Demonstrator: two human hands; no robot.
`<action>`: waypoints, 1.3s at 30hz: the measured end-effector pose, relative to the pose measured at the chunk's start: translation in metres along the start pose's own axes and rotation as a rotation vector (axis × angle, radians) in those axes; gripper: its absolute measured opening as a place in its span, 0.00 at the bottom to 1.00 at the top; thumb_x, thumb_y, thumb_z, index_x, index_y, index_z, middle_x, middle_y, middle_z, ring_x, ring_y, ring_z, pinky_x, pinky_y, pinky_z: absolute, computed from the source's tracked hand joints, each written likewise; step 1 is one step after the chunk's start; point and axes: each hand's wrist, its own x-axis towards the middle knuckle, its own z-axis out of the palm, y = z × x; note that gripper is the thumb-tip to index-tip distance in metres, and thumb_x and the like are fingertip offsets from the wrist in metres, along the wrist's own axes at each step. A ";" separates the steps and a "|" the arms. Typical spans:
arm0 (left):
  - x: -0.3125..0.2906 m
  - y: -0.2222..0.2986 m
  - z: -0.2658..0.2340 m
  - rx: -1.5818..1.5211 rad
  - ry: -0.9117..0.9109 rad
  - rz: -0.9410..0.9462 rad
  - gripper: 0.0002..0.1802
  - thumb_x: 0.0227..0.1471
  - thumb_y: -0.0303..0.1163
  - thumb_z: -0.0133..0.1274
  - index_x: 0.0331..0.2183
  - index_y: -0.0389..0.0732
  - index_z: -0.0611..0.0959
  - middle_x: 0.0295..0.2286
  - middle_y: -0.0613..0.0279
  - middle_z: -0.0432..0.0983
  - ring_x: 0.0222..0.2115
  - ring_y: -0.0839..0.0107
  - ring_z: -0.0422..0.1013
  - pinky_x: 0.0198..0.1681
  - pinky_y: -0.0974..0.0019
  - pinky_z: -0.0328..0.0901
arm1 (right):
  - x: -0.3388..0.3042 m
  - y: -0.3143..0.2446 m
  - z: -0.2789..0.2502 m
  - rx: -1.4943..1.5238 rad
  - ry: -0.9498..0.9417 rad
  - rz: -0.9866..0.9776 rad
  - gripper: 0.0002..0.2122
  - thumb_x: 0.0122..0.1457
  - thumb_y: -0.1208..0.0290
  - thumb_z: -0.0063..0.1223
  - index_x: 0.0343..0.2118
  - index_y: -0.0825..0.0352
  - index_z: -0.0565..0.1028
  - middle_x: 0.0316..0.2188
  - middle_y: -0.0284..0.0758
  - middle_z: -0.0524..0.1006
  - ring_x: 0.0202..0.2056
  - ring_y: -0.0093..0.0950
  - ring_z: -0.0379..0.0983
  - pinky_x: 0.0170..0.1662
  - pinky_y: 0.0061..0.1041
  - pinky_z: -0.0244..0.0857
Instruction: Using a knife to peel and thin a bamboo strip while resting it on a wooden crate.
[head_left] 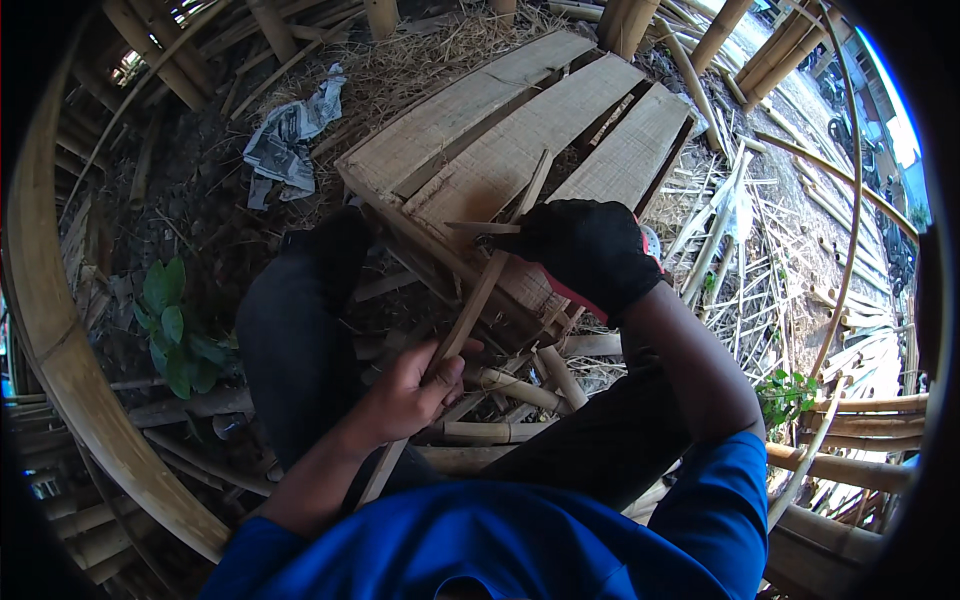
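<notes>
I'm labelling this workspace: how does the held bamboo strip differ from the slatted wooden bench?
The bamboo strip is one slender piece, while the slatted wooden bench has several broad planks with gaps between. The bamboo strip is held in the left grip; the slatted wooden bench stands on the littered ground. Both are tan.

No txt legible; crumpled paper point(288, 145) at upper L has dk print, too sm. to read.

A head-worn fisheye looks down on the nearby wooden strip point(468, 318), outer edges perhaps unreliable.
</notes>
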 end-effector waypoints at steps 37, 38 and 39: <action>-0.101 0.110 -0.081 1.191 0.216 0.011 0.71 0.37 0.21 0.68 0.73 0.48 0.40 0.72 0.44 0.30 0.73 0.45 0.34 0.66 0.52 0.60 | 0.026 -0.012 -0.001 0.013 -0.240 -0.008 0.25 0.63 0.38 0.48 0.29 0.57 0.83 0.28 0.34 0.82 0.33 0.37 0.82 0.35 0.36 0.74; -0.104 0.107 -0.088 1.198 0.233 -0.005 0.71 0.37 0.21 0.68 0.73 0.48 0.40 0.72 0.44 0.30 0.73 0.45 0.34 0.66 0.52 0.60 | 0.026 -0.008 0.002 -0.013 -0.200 -0.078 0.25 0.63 0.38 0.48 0.30 0.57 0.83 0.28 0.34 0.82 0.33 0.37 0.82 0.35 0.35 0.74; -0.101 0.095 -0.099 1.237 0.286 -0.043 0.74 0.35 0.16 0.65 0.73 0.50 0.36 0.72 0.45 0.26 0.73 0.45 0.33 0.67 0.52 0.58 | 0.028 -0.009 0.006 -0.039 -0.158 -0.146 0.25 0.63 0.38 0.48 0.30 0.57 0.84 0.28 0.34 0.82 0.34 0.36 0.82 0.35 0.35 0.74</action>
